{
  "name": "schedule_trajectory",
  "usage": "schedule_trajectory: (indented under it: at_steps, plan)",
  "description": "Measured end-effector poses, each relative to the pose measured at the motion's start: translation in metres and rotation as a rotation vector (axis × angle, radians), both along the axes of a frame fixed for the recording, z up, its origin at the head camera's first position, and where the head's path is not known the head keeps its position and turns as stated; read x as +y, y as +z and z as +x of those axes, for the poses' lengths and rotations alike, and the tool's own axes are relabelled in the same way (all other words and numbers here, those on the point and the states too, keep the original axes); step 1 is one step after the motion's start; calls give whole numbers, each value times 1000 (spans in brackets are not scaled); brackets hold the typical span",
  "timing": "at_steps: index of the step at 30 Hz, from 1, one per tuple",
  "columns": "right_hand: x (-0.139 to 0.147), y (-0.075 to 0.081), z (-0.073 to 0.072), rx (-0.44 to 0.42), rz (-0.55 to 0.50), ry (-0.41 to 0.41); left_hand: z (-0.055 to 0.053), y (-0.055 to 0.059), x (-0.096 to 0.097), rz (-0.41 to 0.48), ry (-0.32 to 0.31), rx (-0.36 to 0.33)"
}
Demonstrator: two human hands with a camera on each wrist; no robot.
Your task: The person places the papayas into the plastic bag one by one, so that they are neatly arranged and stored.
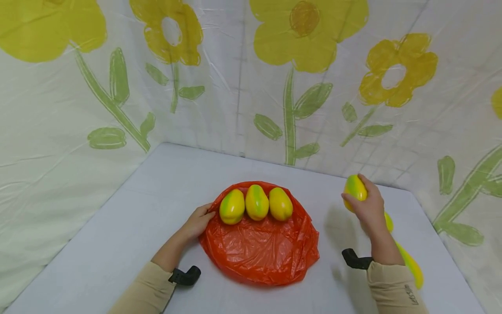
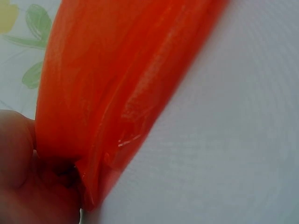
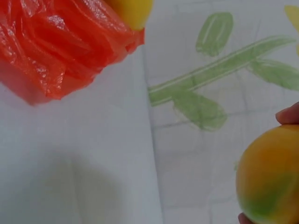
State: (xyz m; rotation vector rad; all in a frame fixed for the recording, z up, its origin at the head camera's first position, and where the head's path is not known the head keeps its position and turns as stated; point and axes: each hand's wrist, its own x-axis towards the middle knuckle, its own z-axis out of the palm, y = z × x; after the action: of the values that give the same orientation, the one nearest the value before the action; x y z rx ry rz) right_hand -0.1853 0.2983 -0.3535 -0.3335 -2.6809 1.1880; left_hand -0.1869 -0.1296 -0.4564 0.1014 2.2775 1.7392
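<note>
A red plastic bag (image 1: 259, 253) lies spread on the white table, with three smooth yellow fruits with green streaks, mango-like in shape, in a row near its far side: a left one (image 1: 232, 207), a middle one (image 1: 256, 203) and a right one (image 1: 280, 204). At the bag's left edge my left hand (image 1: 198, 222) pinches the plastic (image 2: 93, 154) between thumb and fingers. My right hand (image 1: 370, 207) grips another yellow-green fruit (image 1: 354, 189) above the table, to the right of the bag. In the right wrist view this fruit (image 3: 271, 177) shows between thumb and fingertips.
Partly hidden by my right forearm are a long curved yellow thing (image 1: 413, 268) and a smaller yellow piece (image 1: 388, 221) on the table (image 1: 137, 209). A flower-printed curtain (image 1: 219, 96) hangs behind and beside the table.
</note>
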Motion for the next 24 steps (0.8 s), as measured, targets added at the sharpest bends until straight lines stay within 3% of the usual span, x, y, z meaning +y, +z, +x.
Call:
schedule_trajectory:
  at_steps: [11,19,24]
  plan:
    - [-19,8,7,68,5,54,0,0,1,1,-4,-11]
    - [-31,10,13,38,-70,67,-1,-1,1,3,-3,-6]
    - [-45,10,17,25,-107,110,-1,-1,-1,-32,-21,60]
